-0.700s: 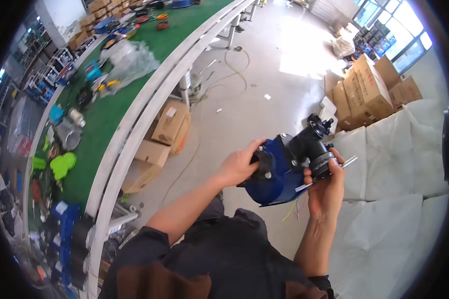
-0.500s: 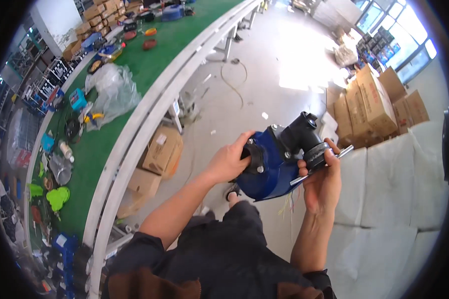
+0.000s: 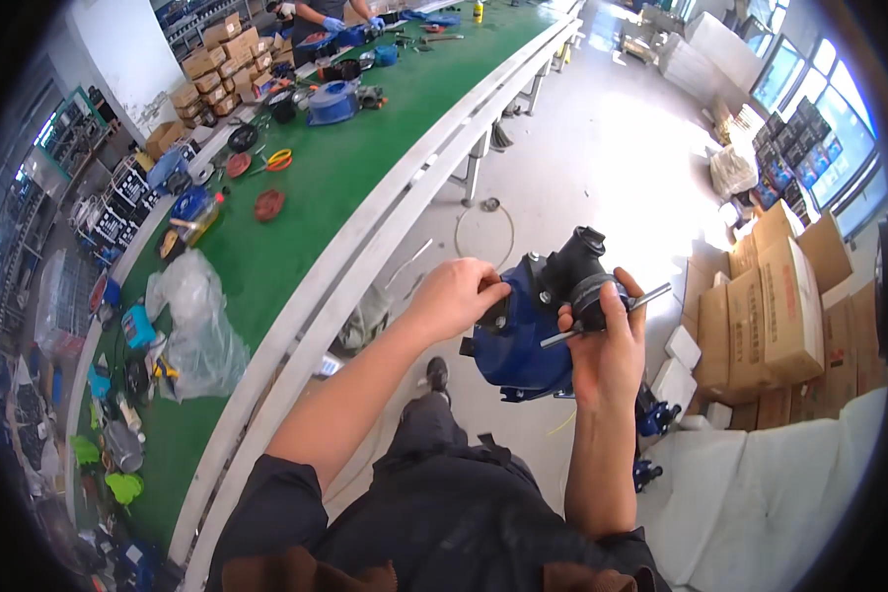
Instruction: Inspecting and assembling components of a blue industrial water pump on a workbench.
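I carry a blue pump [image 3: 523, 360] in front of my body, above the floor. Bolted to it is a black elbow fitting [image 3: 572, 264] with a dark round collar [image 3: 589, 302]. My right hand [image 3: 607, 360] is closed around the collar, the thumb over its side. A thin metal rod [image 3: 653, 296] runs crosswise through that grip and sticks out both ways. My left hand [image 3: 461, 299] is closed at the pump's upper left, thumb and fingers at the edge of its black flange; the fingertips are partly hidden.
Left of me runs a long green-topped workbench [image 3: 365, 128] with a pale rail, bearing a plastic bag [image 3: 202, 326], scissors [image 3: 279, 160] and blue pump parts [image 3: 333, 103]. A co-worker's gloved hand [image 3: 333, 24] is at its far end. Cardboard boxes [image 3: 789, 306] and white wrapped stacks [image 3: 799, 483] stand right.
I have moved forward along the bench, and a co-worker now shows at its far end. My left fingers have shifted from inside the flange opening to its upper edge. The right grip stays.
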{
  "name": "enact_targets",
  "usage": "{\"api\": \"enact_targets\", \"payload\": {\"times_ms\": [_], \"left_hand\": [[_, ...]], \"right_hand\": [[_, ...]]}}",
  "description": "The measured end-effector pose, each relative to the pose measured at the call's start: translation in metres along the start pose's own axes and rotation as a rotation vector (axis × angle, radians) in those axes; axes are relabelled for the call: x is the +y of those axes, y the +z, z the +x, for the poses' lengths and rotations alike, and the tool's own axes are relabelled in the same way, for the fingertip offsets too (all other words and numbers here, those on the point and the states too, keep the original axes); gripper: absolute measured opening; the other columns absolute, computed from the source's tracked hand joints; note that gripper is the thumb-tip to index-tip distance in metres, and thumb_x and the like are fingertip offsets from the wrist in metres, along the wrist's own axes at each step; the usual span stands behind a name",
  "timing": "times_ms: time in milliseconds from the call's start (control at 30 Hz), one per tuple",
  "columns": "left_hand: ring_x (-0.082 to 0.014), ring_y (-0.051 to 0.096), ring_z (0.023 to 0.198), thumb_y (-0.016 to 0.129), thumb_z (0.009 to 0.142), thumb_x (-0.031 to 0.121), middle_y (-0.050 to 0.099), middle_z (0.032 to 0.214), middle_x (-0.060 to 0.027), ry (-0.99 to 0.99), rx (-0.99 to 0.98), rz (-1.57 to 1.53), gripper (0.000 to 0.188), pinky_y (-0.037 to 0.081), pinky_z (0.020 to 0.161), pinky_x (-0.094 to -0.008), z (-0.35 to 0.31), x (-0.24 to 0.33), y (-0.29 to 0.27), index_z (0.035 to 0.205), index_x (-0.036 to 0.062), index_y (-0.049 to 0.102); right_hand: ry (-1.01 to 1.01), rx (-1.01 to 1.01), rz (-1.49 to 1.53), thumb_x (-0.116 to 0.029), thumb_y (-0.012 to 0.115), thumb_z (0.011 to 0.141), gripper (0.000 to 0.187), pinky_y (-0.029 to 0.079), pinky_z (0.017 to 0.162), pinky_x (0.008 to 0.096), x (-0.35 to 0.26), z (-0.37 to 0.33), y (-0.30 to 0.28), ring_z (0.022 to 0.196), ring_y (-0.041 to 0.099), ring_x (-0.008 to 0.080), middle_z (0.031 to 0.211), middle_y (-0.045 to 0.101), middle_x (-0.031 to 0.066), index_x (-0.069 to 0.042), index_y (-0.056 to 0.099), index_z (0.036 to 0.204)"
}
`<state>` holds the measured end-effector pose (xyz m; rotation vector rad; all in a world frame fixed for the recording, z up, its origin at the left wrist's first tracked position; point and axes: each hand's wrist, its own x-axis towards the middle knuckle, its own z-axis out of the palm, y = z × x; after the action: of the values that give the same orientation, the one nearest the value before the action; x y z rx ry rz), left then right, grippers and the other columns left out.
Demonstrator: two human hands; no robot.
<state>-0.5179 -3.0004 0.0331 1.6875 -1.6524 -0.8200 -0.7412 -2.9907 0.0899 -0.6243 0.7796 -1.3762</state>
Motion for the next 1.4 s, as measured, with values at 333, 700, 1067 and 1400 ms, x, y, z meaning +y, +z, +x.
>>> {"api": "enact_targets", "payload": {"times_ms": [333,700,1067,1400], "left_hand": [[-0.0402,0.077,0.099,0.079,0.09,0.036,0.079,0.1,-0.021,-0.063,-0.161,0.439,0.031,0.06,0.088,-0.0523,0.332,-0.021,-0.043,0.098,0.0058,0.082],[-0.0263,0.071,0.067,0.082,0.08,0.028,0.074,0.072,-0.0151,-0.359,-0.316,0.308,0.03,0.056,0.063,-0.0417,0.649,-0.062,-0.093,0.079,-0.0021,0.078],[-0.018,0.061,0.062,0.082,0.084,0.025,0.069,0.075,-0.0068,-0.74,-0.118,0.018,0.027,0.045,0.054,-0.0332,0.854,-0.063,-0.123,0.078,0.0004,0.073],[-0.0263,0.066,0.058,0.081,0.083,0.029,0.067,0.066,-0.0167,-0.568,0.012,0.125,0.035,0.052,0.056,-0.043,0.991,-0.135,-0.158,0.077,-0.0049,0.074]], "right_hand": [[0.065,0.027,0.023,-0.012,0.068,0.106,0.053,0.06,0.074,0.0414,0.019,0.3,0.066,0.091,0.069,0.0312,0.124,0.062,0.0211,-0.011,0.045,0.154],[0.259,-0.195,0.122,-0.008,0.061,0.102,0.053,0.06,0.083,0.047,0.015,0.611,0.106,0.098,0.066,0.0347,0.128,0.059,0.022,-0.01,0.046,0.153],[0.318,-0.332,0.118,-0.004,0.053,0.099,0.056,0.058,0.085,0.0469,-0.004,0.844,0.159,0.103,0.063,0.0372,0.134,0.056,0.0246,-0.01,0.046,0.154],[0.365,-0.34,0.063,-0.003,0.053,0.099,0.056,0.059,0.088,0.0489,0.038,1.007,0.23,0.1,0.066,0.0353,0.127,0.06,0.0233,-0.007,0.043,0.154]]}}
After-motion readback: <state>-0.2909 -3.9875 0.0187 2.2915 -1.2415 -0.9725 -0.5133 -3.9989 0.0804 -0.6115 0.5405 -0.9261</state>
